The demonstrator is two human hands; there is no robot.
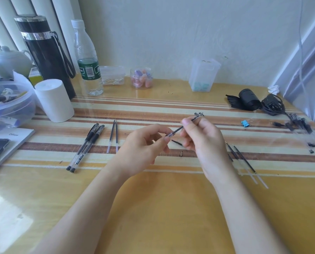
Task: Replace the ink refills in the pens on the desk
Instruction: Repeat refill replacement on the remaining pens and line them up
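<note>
Above the middle of the desk, my right hand grips a clear pen barrel that slants up to the right. My left hand pinches the barrel's lower end with thumb and forefinger. Below the hands a small dark pen tip and a metal cone lie on the desk. Two capped black pens lie at the left, with two refills beside them. Several more refills lie at the right, partly hidden by my right wrist. Several clear pens lie at the far right.
A white paper roll, black flask, water bottle and plastic bowl crowd the back left. A candy jar and clear box stand by the wall. Black cable bundle and blue clip lie right.
</note>
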